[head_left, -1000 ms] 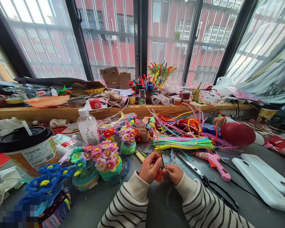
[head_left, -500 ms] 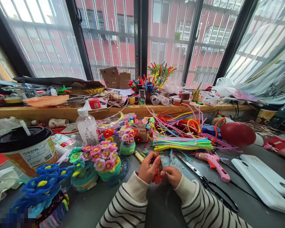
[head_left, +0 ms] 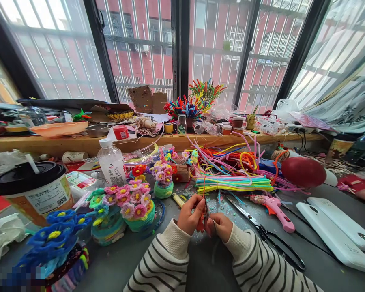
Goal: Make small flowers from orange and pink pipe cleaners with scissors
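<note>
Head view, looking down over the cluttered grey table point(head_left: 176, 263): both striped sleeves meet at the near edge. The left hand point(head_left: 189, 217) and right hand point(head_left: 222, 226) are pressed close together, fingers curled in and pinching a small red fuzzy piece point(head_left: 200, 225) between them. It sits low, just above the tabletop. A thin red strand point(head_left: 204, 190) rises from the grip, and I cannot tell whether the dark sliver beside it is a tool or a stem.

By my reading this is the shaping stage, the red piece being twisted or tightened. The next move calls for a steady pinch from one hand while the other turns, kept clear of the scissors point(head_left: 263, 229) and pink glue gun point(head_left: 275, 207) nearby to the right.

Against half a second ago, less red shows; the fingers have closed further over it, and the hands have hardly shifted. The pink flower pot point(head_left: 136, 205) to the left is unmoved.
</note>
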Motion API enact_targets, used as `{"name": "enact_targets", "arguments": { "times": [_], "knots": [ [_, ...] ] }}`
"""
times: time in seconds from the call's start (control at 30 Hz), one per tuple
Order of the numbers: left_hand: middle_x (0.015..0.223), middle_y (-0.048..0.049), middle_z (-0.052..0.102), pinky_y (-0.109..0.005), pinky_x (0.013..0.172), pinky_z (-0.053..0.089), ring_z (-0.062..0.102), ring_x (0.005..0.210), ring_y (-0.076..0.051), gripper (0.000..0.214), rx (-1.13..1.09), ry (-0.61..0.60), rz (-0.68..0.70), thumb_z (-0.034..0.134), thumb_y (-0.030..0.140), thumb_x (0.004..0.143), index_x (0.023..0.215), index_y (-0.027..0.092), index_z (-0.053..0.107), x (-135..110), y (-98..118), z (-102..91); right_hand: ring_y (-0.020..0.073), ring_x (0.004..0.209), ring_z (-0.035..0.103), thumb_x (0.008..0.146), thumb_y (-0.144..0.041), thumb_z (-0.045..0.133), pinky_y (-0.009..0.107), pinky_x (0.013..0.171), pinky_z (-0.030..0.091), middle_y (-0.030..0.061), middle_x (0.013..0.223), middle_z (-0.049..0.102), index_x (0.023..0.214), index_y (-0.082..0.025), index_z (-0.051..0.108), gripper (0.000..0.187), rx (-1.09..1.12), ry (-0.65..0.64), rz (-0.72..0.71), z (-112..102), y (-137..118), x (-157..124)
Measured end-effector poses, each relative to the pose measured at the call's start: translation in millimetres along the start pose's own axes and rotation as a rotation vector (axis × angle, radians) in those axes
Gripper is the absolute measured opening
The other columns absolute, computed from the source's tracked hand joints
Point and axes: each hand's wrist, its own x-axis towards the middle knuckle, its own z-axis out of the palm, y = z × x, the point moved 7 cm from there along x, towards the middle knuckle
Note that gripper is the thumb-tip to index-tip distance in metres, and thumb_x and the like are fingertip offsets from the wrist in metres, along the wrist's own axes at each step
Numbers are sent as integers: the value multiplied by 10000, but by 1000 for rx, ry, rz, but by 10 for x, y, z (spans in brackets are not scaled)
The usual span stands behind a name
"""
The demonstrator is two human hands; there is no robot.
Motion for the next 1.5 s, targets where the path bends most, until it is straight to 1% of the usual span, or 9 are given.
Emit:
{"name": "enact_targets", "arguments": {
  "times": [0.37,0.5,0.63,0.73,0.97,1.07,1.27,1.4,1.5],
  "knots": [
    [566,18,385,-195,527,312,375,549,-83,214,-7,21,-21,344,326,738,621,159,409,0,-1,-16,35,346,285,590,-637,331,191,338,187,-26,408,399,458,-129,472,543,69,0,35,8,-57,25],
    [554,16,389,-198,522,318,377,538,-85,219,-25,11,-16,351,329,734,605,162,409,-3,17,-10,13,308,246,567,-598,420,177,299,149,-43,396,392,495,-121,504,490,197,-59,71,61,-52,35],
    [554,10,405,-203,521,322,389,534,-87,215,-35,19,-18,352,327,733,607,165,414,-4,5,-17,5,226,221,550,-546,493,160,240,102,-81,289,325,545,-107,532,441,339,-74,183,62,129,4],
    [554,10,414,-204,521,322,392,532,-86,213,-33,24,-26,346,325,737,613,166,411,-4,-13,-21,11,196,257,529,-498,550,143,209,114,-82,270,363,581,-98,535,403,461,-64,251,46,232,-27],
    [533,21,421,-202,512,321,390,512,-80,232,-38,27,-72,374,338,719,589,150,414,3,-8,-10,19,162,268,534,-561,500,132,179,168,-65,251,384,514,-90,493,472,774,-208,331,167,172,-66],
    [540,22,443,-197,508,328,400,512,-77,222,-120,24,-116,418,349,690,609,143,439,15,-20,2,22,171,291,570,-547,485,131,186,186,-59,257,396,518,-91,499,459,816,-245,335,192,154,-69],
    [627,-8,548,-223,578,364,465,561,-84,227,-439,-64,-203,477,359,647,609,141,427,34,-91,87,26,178,310,589,-523,483,130,182,194,-53,265,409,514,-91,514,440,747,-274,356,224,227,-74],
    [563,5,532,-213,525,356,465,518,-77,239,-531,-94,-229,503,366,623,608,140,425,28,-118,120,19,186,314,600,-465,515,123,187,213,-62,287,421,561,-91,531,377,700,-288,334,248,245,-96],
    [570,9,539,-199,502,348,463,502,-67,238,-565,-85,-252,511,363,618,612,142,424,27,-136,117,22,189,314,583,-489,516,127,186,213,-59,293,425,573,-84,535,406,767,-314,313,273,190,-105]
  ]
}}
